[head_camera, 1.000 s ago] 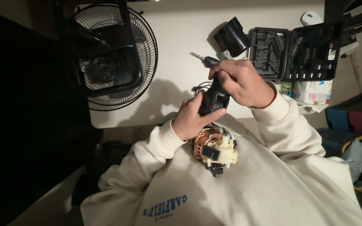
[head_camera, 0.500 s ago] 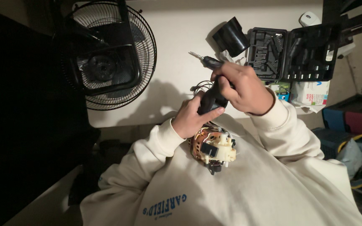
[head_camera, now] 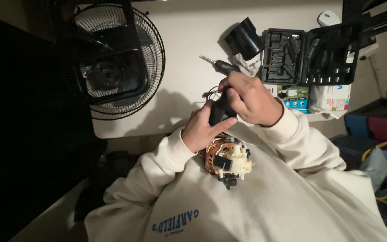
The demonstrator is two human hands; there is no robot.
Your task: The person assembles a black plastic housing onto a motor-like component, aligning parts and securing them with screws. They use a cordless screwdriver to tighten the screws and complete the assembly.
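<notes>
I see the white surface carrying a black fan at one side and an open black tool case at the other. Between them, my right hand and left hand both keep a closed grip on the black electric screwdriver. Just below, the small copper-wound motor rests against my cream sweatshirt.

We wear a soft cream sweatshirt with long, baggy sleeves. Each sleeve ends in a ribbed cuff, one by the left hand and one by the right hand. Blue curved letters sit on the chest, near us. Both hands are bare.
</notes>
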